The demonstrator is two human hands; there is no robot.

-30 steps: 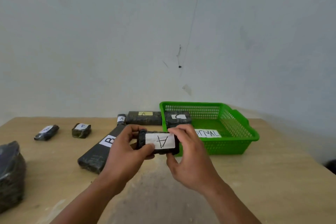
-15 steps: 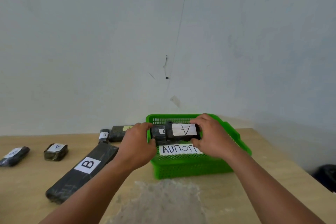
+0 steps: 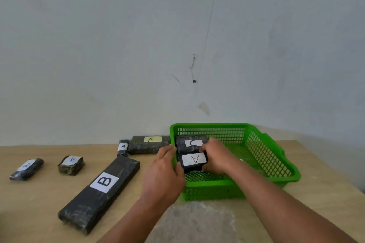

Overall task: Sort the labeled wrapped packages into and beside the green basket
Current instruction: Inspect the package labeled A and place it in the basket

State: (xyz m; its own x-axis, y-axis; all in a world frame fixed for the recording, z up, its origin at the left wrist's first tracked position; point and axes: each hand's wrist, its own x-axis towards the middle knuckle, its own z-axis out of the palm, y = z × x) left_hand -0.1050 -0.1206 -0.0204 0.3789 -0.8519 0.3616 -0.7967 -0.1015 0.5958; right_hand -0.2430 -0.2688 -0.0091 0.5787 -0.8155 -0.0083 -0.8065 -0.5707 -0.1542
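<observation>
Head view: the A pack (image 3: 194, 161) is now down inside the basket (image 3: 213, 191), in its near left corner; half a second ago it was held up at rim height. The left hand (image 3: 164, 173) grips the pack's left end, its fingers curled over the basket's left rim. The right hand (image 3: 217, 158) grips the right end from inside the basket and now hides most of the white slip on the basket floor. Whether the pack rests on the floor cannot be told.

The pack is a short dark block in glossy wrap with a white paper label, its A upside down. It sits just in front of the C pack (image 3: 190, 143), and the two look to be touching. The basket is green plastic mesh with a solid rim, and its right half lies open.

On the wooden table (image 3: 39, 203), the long flat B pack (image 3: 100, 189) lies slanted to the left of the left hand. A grey rough patch (image 3: 197, 223) marks the table's near edge between the forearms.
</observation>
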